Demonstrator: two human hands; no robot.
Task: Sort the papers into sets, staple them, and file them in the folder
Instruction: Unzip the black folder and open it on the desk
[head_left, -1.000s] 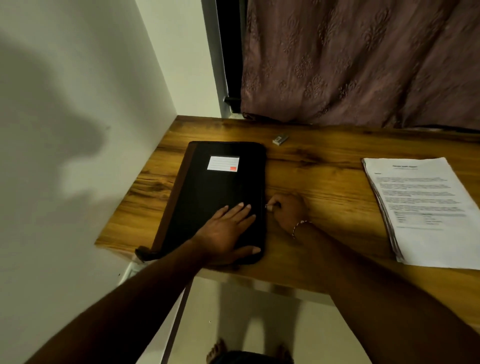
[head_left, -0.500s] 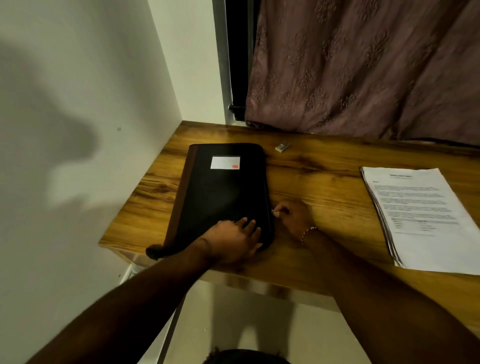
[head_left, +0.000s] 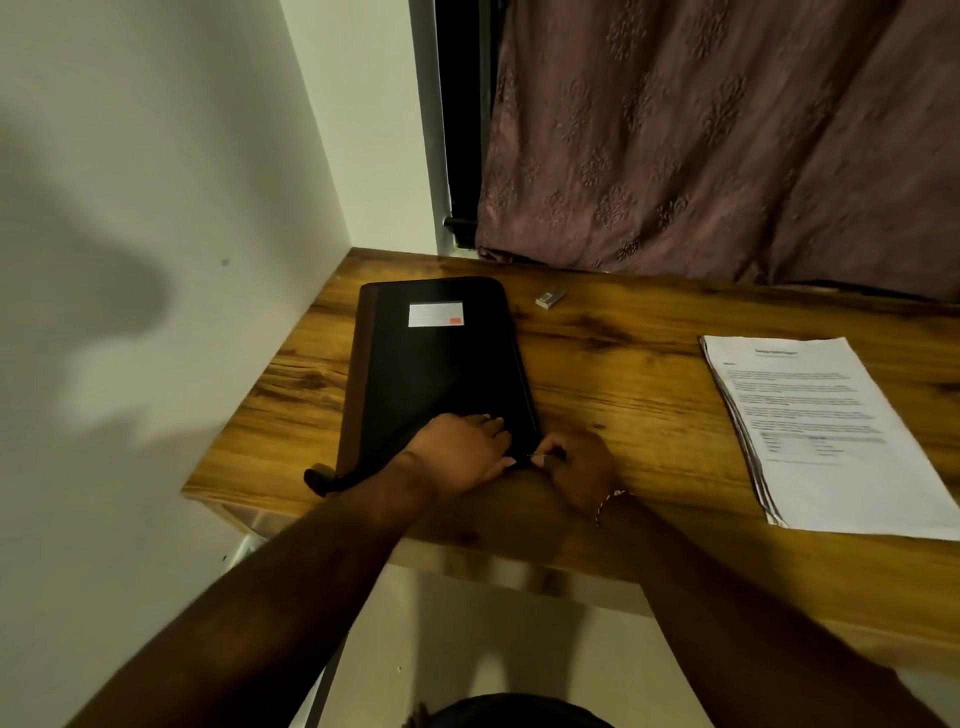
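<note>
A black zip folder (head_left: 441, 364) with a brown spine and a white label lies closed at the left end of the wooden desk (head_left: 623, 374). My left hand (head_left: 462, 449) presses on the folder's near right corner, fingers curled at its edge. My right hand (head_left: 576, 462) sits just right of that corner and pinches the small zipper pull between thumb and finger. A stack of printed papers (head_left: 831, 431) lies at the right of the desk, apart from both hands. A small grey staple box (head_left: 549, 298) rests behind the folder's far right corner.
A white wall bounds the desk on the left. A mauve patterned curtain (head_left: 727, 145) hangs behind the desk's far edge. The near desk edge runs just below my wrists, with floor beneath.
My right hand has slid the zipper pull down the folder's right edge toward the near corner. My left hand shifted from lying flat to curling at that corner.
</note>
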